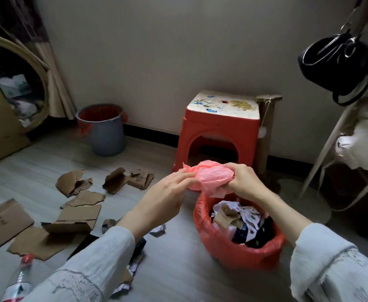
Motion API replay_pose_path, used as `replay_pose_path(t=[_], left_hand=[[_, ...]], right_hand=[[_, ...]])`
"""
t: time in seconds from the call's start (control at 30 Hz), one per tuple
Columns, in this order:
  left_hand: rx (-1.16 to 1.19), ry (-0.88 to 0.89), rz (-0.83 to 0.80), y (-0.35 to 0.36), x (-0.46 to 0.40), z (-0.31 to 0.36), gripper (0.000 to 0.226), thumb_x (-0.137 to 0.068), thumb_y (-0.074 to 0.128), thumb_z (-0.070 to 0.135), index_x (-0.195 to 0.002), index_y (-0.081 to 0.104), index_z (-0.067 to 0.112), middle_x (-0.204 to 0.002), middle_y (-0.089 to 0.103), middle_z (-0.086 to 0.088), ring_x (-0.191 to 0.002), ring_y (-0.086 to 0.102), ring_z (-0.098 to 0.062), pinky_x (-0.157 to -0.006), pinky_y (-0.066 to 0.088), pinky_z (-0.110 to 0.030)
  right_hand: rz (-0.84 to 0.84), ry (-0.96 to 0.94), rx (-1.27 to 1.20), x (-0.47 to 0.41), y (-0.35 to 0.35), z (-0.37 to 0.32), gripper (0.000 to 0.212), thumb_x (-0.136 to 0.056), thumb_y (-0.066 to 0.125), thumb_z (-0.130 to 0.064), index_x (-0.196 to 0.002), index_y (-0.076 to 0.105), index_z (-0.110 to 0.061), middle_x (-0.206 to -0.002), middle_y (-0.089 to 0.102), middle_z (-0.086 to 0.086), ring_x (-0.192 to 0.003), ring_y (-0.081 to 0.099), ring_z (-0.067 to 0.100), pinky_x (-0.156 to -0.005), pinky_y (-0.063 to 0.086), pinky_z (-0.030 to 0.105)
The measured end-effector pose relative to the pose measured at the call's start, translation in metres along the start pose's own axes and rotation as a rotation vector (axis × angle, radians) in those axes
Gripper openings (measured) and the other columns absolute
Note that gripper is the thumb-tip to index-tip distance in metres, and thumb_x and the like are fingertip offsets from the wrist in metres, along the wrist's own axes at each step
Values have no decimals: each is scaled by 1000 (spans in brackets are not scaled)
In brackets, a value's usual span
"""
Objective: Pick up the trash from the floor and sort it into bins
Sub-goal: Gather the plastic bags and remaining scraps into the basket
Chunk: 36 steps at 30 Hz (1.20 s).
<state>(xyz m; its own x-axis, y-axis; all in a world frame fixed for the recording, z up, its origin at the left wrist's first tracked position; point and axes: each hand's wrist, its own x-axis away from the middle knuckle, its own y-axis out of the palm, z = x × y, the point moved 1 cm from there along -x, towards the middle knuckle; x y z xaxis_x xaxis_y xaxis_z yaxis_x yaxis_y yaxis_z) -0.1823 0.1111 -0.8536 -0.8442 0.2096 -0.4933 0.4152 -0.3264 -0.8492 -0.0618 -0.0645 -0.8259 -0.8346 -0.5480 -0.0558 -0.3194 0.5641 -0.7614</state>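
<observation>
On the floor at my far left I see a clear bottle point(18, 280) with a red cap, torn cardboard pieces point(78, 199) spread out beside it, and a grey bin point(104, 129) with a red liner back by the wall. Over the near red-lined bin point(231, 249), which is full of paper scraps, my left hand point(167, 192) pinches one end of a pink plastic bag point(209, 178) with its fingers point(187, 176), and my right hand point(241, 182) grips the crumpled other end. Behind them stands a red stool point(217, 131), and a black bag point(335, 66) hangs at the far right.

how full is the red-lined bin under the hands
Nearly full: the red-lined bin holds paper and cardboard scraps heaped close to its rim. How deep the pile goes cannot be seen.
</observation>
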Motion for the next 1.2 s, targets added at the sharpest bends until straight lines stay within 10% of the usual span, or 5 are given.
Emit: replay_pose_path(t=[0.23,0.4,0.77,0.93,1.2], left_hand=[[47,-135,-245,110,0,-12,45,-89,29,30,-120,56,13,-123,58,-8,-117,43,-17,-95,44,-33],[-53,-187,-487,182,-7,1,46,-97,23,29,-143,28,25,-153,21,0,-144,6,-24,-117,2,-42],[-121,-174,-393,230,5,1,48,-87,36,35,-132,45,23,-137,50,-5,-133,37,-35,-101,20,-50],[-124,-207,-393,233,5,3,52,-86,35,33,-135,47,19,-137,50,-9,-134,35,-36,-102,21,-52],[-178,-180,-421,233,3,3,53,-86,31,33,-132,52,14,-133,54,-12,-133,36,-38,-105,18,-51]], right_hand=[[-90,120,622,-20,7,121,38,-79,57,-14,-117,55,-12,-123,46,4,-116,50,29,-87,46,36],[-251,120,868,-36,58,164,37,-89,45,-6,-126,48,-7,-133,50,11,-125,45,28,-96,41,35],[-747,363,383,-69,126,216,50,-91,35,-39,-111,55,2,-134,43,32,-129,39,42,-106,32,44],[-772,434,585,-62,155,251,65,-100,24,-32,-146,-4,4,-155,-6,23,-145,-4,34,-116,2,41],[-805,406,688,-66,161,252,68,-97,24,-42,-149,-6,-9,-158,-6,11,-146,-4,28,-117,-1,40]])
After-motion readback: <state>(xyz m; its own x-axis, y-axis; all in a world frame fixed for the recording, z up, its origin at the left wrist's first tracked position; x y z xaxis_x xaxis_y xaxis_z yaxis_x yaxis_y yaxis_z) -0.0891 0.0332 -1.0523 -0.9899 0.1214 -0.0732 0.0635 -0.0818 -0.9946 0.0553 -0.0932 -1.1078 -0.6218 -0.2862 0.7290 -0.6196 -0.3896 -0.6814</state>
